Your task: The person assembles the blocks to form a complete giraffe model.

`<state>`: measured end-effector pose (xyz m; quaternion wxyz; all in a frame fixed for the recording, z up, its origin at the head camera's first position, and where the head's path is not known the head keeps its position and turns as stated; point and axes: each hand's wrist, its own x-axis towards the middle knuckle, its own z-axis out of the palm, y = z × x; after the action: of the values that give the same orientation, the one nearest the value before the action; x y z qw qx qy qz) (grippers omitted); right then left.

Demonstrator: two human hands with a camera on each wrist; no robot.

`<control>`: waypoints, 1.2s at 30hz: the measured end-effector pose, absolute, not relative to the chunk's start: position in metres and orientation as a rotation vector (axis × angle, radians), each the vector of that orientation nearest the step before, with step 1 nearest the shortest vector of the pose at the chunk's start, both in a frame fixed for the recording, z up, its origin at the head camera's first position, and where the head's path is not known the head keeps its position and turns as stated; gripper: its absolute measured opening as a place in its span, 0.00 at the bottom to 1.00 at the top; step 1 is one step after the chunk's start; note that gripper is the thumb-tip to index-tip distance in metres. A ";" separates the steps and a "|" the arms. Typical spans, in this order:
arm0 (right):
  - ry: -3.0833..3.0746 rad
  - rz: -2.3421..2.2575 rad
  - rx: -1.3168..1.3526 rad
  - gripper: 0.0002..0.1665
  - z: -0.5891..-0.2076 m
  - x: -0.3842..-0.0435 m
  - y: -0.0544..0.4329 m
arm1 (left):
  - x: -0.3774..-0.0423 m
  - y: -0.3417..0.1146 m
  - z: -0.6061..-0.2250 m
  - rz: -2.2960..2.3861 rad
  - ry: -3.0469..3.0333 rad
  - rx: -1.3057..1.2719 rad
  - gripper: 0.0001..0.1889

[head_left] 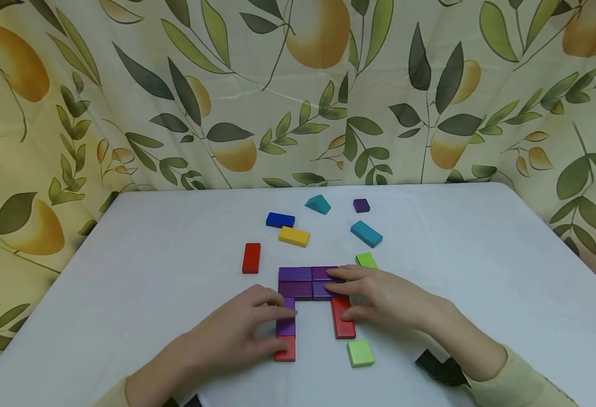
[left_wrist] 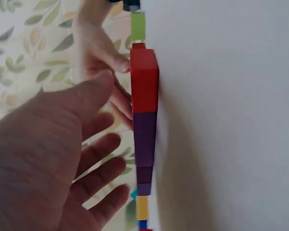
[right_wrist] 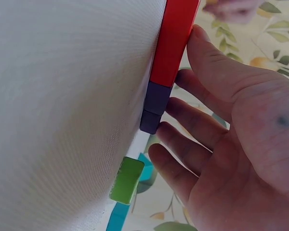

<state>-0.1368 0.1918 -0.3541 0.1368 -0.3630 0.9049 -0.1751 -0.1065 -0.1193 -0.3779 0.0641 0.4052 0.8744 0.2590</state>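
Observation:
Several purple blocks (head_left: 295,274) lie flat in two rows, edge to edge. Below their left end are a purple block (head_left: 286,326) and then a small red block (head_left: 287,356); a longer red block (head_left: 344,328) extends below the right end. My left hand (head_left: 231,330) is over the left leg with fingers spread and loosely bent, and nothing held. In the left wrist view its fingertips stand apart from the blocks. My right hand (head_left: 396,297) rests its extended fingers on the purple blocks at the right, thumb touching the long red block.
A light green square block (head_left: 361,353) lies below the long red one. Farther back are a red block (head_left: 251,258), a yellow block (head_left: 294,236), blue block (head_left: 280,219), teal wedge (head_left: 318,204), small purple block (head_left: 361,205), teal block (head_left: 366,233) and another green block (head_left: 366,260).

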 end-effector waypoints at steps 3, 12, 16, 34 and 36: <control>2.619 -0.509 -1.047 0.34 -0.353 -0.137 0.192 | -0.118 -0.115 -0.381 0.809 2.682 1.206 0.25; 2.613 -0.537 -1.031 0.33 -0.355 -0.138 0.191 | -0.142 -0.109 -0.391 0.869 2.702 1.243 0.23; 2.613 -0.543 -1.019 0.33 -0.356 -0.137 0.192 | -0.145 -0.110 -0.396 0.890 2.676 1.278 0.21; 2.526 -0.738 -1.073 0.24 -0.338 -0.115 0.196 | -0.146 -0.111 -0.401 0.847 2.684 1.223 0.20; 2.516 -0.753 -1.093 0.24 -0.338 -0.110 0.198 | -0.146 -0.111 -0.400 0.852 2.685 1.229 0.20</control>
<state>-0.1099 0.1980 -0.3384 0.1477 -0.3801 0.8747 -0.2619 -0.1461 -0.1109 -0.4005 0.0343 0.3995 0.8732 0.2770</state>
